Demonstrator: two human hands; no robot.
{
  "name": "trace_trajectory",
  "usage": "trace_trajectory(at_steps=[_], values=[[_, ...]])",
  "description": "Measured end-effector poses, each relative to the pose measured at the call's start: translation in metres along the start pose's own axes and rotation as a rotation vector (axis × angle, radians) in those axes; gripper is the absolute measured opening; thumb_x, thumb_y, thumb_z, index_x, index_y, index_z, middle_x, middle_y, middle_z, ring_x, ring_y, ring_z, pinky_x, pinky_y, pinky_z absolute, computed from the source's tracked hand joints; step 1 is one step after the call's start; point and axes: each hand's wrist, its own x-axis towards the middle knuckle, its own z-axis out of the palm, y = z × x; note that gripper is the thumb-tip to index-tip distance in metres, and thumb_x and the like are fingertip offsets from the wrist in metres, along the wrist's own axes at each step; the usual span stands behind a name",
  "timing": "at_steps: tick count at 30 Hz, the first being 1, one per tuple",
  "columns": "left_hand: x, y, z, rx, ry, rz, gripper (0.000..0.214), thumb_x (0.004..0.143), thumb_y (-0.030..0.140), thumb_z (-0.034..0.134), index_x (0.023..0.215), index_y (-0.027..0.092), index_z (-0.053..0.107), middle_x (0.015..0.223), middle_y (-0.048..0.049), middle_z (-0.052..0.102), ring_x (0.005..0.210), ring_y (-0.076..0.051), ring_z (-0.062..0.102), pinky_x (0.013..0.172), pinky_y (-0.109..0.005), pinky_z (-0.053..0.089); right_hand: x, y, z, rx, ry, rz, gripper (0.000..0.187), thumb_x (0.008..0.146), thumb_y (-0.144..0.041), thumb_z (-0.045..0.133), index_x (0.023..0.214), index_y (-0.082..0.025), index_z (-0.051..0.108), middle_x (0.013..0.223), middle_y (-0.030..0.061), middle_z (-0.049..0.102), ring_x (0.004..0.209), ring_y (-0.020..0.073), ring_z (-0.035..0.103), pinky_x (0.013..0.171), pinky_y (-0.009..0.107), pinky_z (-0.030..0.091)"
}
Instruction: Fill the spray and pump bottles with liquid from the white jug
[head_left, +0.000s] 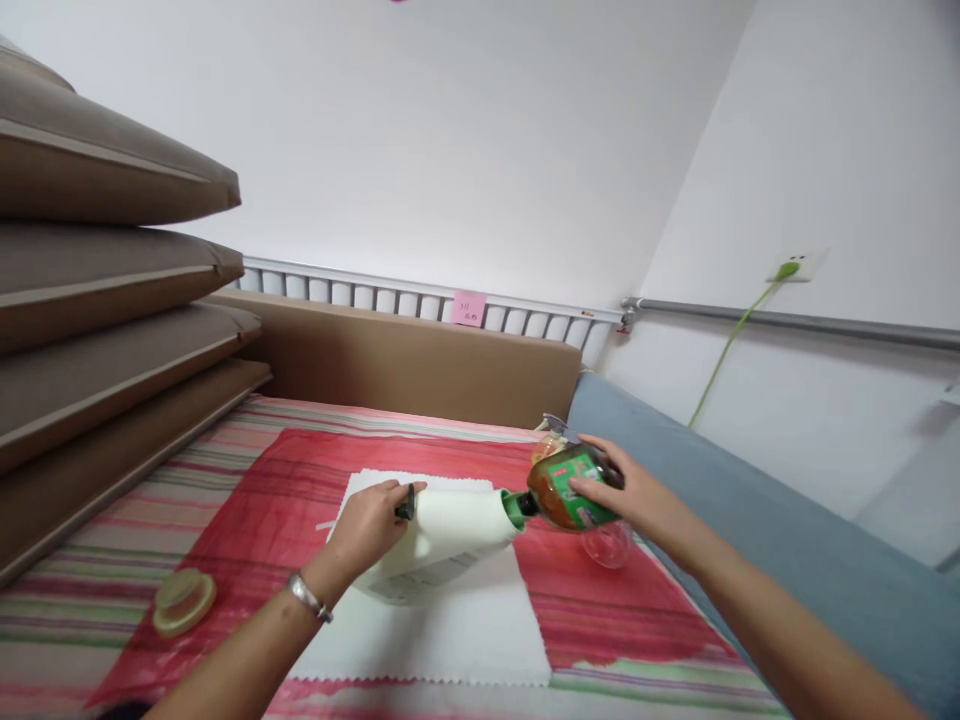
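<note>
Four flat brown cushions (112,290) are lying stacked at the far left, smooth with pale piping, their left ends cut off by the frame. Below them a round yellowish lid (184,600) is resting on a striped cloth (90,610) of pink, green and cream bands. A shiny red cloth (247,520) is lying over the stripes, and a white cloth (465,630) with a pinked edge is lying on that.

The left hand (367,525), a metal bracelet (307,597) at its wrist, is gripping the base of a white plastic bottle (450,545), which is lying nearly level over the white cloth. A small dark thing between its fingers is too small to make out. The white bottle's green neck (514,508) is pointing right and meeting the mouth of a clear bottle (574,490) with a green label and amber contents. The right hand (637,495) is clasping this bottle from above, tipping it toward the neck.

A rounded clear shape under that hand is hard to make out. Behind, a pink note (469,308) is sticking to a white ribbed rail. At the right a blue-grey pad (750,520) is running out of frame, and a green cable (731,340) is hanging from a wall socket (802,265).
</note>
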Motion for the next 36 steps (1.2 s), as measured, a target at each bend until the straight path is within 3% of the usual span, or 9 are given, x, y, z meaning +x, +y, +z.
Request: trace_trajectory(at_steps=[2, 5, 9, 11, 15, 19, 25, 31, 36], values=[[-0.004, -0.011, -0.001, -0.065, 0.043, -0.063, 0.055, 0.067, 0.008, 0.048, 0.116, 0.029, 0.059, 0.089, -0.0034, 0.069, 0.084, -0.023, 0.064, 0.071, -0.029, 0.045, -0.004, 0.017, 0.006, 0.4, 0.059, 0.162, 0.06, 0.065, -0.047, 0.071, 0.119, -0.027, 0.052, 0.114, 0.0067, 0.062, 0.096, 0.0246, 0.061, 0.076, 0.035, 0.052], [-0.008, -0.029, 0.002, -0.271, 0.158, -0.203, 0.049, 0.067, 0.013, 0.053, 0.113, 0.024, 0.061, 0.1, -0.0046, 0.07, 0.092, -0.023, 0.064, 0.078, -0.03, 0.046, -0.015, 0.046, 0.027, 0.837, 0.099, 0.282, 0.042, 0.07, -0.044, 0.068, 0.108, -0.028, 0.059, 0.104, 0.0011, 0.067, 0.086, 0.0193, 0.062, 0.063, 0.029, 0.054], [-0.003, -0.043, 0.014, -0.644, 0.335, -0.349, 0.049, 0.067, 0.02, 0.058, 0.116, 0.016, 0.058, 0.104, -0.0062, 0.069, 0.093, -0.021, 0.063, 0.08, -0.028, 0.047, -0.04, 0.085, 0.06, 1.202, 0.153, 0.432, 0.026, 0.076, -0.04, 0.065, 0.099, -0.027, 0.063, 0.093, -0.0014, 0.072, 0.081, 0.0176, 0.064, 0.061, 0.03, 0.055], [0.003, -0.044, 0.022, -0.722, 0.39, -0.38, 0.052, 0.068, 0.021, 0.058, 0.119, 0.014, 0.056, 0.104, -0.0062, 0.069, 0.091, -0.019, 0.063, 0.08, -0.026, 0.047, -0.053, 0.1, 0.074, 1.317, 0.157, 0.521, 0.024, 0.076, -0.037, 0.065, 0.097, -0.024, 0.063, 0.089, 0.0006, 0.073, 0.079, 0.0185, 0.066, 0.062, 0.032, 0.056], [0.012, -0.043, 0.045, -0.689, 0.368, -0.405, 0.05, 0.067, 0.021, 0.058, 0.117, 0.014, 0.058, 0.101, -0.0054, 0.07, 0.088, -0.018, 0.064, 0.077, -0.025, 0.047, -0.076, 0.117, 0.094, 1.381, 0.153, 0.636, 0.027, 0.076, -0.034, 0.067, 0.099, -0.022, 0.062, 0.089, 0.0019, 0.074, 0.078, 0.0179, 0.067, 0.064, 0.033, 0.056], [0.012, -0.05, 0.059, -0.621, 0.277, -0.431, 0.046, 0.063, 0.019, 0.06, 0.11, 0.017, 0.062, 0.094, -0.0055, 0.072, 0.086, -0.021, 0.065, 0.076, -0.029, 0.047, -0.089, 0.118, 0.102, 1.396, 0.156, 0.694, 0.025, 0.075, -0.035, 0.068, 0.096, -0.023, 0.062, 0.083, -0.0011, 0.075, 0.073, 0.0165, 0.067, 0.061, 0.032, 0.055], [0.005, -0.06, 0.056, -0.589, 0.148, -0.462, 0.048, 0.058, 0.023, 0.07, 0.105, 0.017, 0.064, 0.084, -0.0053, 0.073, 0.078, -0.024, 0.065, 0.072, -0.032, 0.047, -0.097, 0.11, 0.116, 1.415, 0.127, 0.738, 0.029, 0.073, -0.038, 0.069, 0.097, -0.022, 0.062, 0.082, 0.0002, 0.074, 0.073, 0.0176, 0.067, 0.061, 0.032, 0.053], [0.002, -0.06, 0.053, -0.682, 0.103, -0.418, 0.057, 0.061, 0.027, 0.07, 0.117, 0.016, 0.058, 0.101, -0.0077, 0.071, 0.094, -0.024, 0.064, 0.083, -0.034, 0.046, -0.106, 0.107, 0.135, 1.421, 0.031, 0.798, 0.04, 0.073, -0.041, 0.068, 0.105, -0.02, 0.058, 0.085, 0.0042, 0.074, 0.074, 0.0193, 0.067, 0.062, 0.033, 0.052], [0.0, -0.059, 0.047, -0.736, 0.111, -0.409, 0.058, 0.064, 0.029, 0.069, 0.118, 0.014, 0.057, 0.107, -0.0106, 0.069, 0.098, -0.025, 0.062, 0.087, -0.036, 0.045, -0.111, 0.106, 0.142, 1.413, 0.011, 0.816, 0.042, 0.072, -0.039, 0.069, 0.108, -0.023, 0.055, 0.084, 0.0022, 0.074, 0.072, 0.0186, 0.067, 0.062, 0.032, 0.051]])
